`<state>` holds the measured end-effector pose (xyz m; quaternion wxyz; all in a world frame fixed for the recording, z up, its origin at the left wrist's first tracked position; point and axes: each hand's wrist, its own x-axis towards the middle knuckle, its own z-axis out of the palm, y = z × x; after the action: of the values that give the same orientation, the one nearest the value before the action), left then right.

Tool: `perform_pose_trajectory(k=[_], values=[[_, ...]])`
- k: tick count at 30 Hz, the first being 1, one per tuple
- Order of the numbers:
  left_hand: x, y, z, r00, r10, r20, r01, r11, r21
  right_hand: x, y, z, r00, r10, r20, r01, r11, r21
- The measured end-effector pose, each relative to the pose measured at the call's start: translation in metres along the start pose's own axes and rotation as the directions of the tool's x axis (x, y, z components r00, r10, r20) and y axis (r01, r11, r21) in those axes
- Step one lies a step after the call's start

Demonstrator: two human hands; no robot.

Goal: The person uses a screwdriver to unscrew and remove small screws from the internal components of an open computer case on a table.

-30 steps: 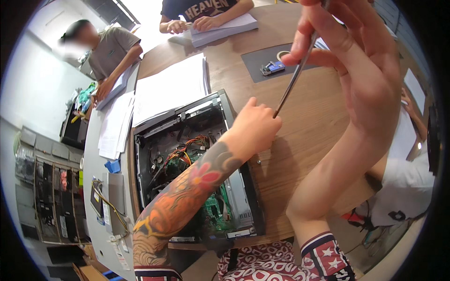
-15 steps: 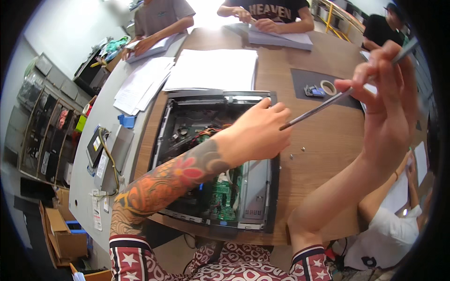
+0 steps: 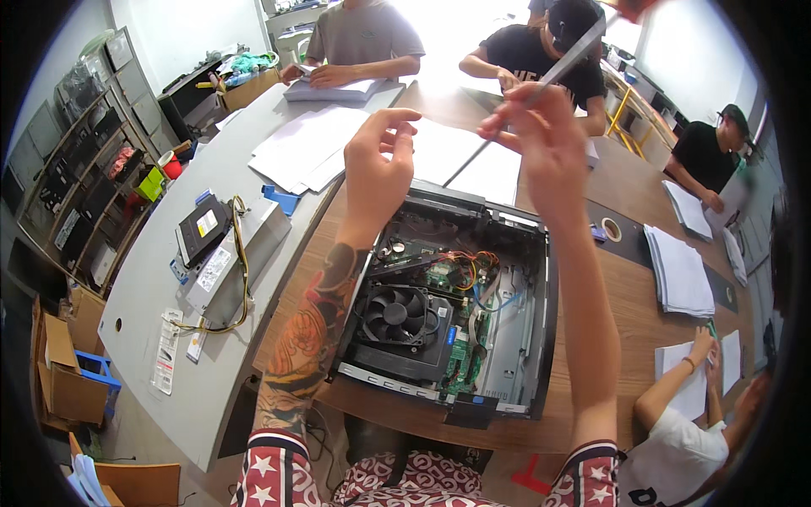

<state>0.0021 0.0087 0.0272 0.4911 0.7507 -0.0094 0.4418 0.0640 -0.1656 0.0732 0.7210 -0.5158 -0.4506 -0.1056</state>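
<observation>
My right hand (image 3: 545,139) is raised, its fingers closed round a long thin screwdriver (image 3: 577,52) that slants down to the left. The lower end of its shaft reaches over white paper beyond the computer case. My left hand (image 3: 380,165) is up to the left of it, fingers loosely curled with the tips apart, and nothing shows in them. Below both hands lies the opened black computer case (image 3: 512,338). Inside it are a black cooling fan (image 3: 395,315), green circuit board (image 3: 460,363) and coloured wires (image 3: 473,260). Neither hand touches the case.
Left of the case lie a silver power supply (image 3: 238,264) with cables and a black disc drive (image 3: 203,232). Paper stacks (image 3: 296,152) lie at the far side, others (image 3: 680,270) at right. A tape roll (image 3: 610,229) rests near the case. Several people work around the table.
My left hand has lifted off the case's right side, up and to the left. My right hand has moved left with the screwdriver. The whole view has shifted, showing more of the case.
</observation>
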Motion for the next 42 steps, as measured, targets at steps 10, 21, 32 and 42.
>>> perform_pose_trajectory(k=[10, 21, 32, 42], values=[[-0.014, 0.004, -0.014, 0.996, 0.070, -0.063, -0.072, 0.997, -0.039, -0.028, 0.074, 0.071, 0.967, 0.205, 0.153, -0.206, 0.979, -0.015], [-0.015, -0.012, -0.007, 0.999, 0.030, -0.045, -0.024, 0.990, 0.137, -0.038, 0.102, 0.073, 0.973, 0.168, 0.157, -0.162, 0.986, -0.051], [-0.014, -0.014, -0.003, 0.989, 0.149, -0.019, -0.145, 0.978, 0.149, -0.033, 0.086, 0.060, 0.989, 0.051, 0.142, -0.033, 0.991, -0.127], [-0.015, -0.013, -0.004, 0.999, 0.033, -0.026, -0.032, 0.999, 0.028, -0.039, 0.089, 0.072, 0.989, 0.109, 0.102, -0.107, 0.994, -0.021]])
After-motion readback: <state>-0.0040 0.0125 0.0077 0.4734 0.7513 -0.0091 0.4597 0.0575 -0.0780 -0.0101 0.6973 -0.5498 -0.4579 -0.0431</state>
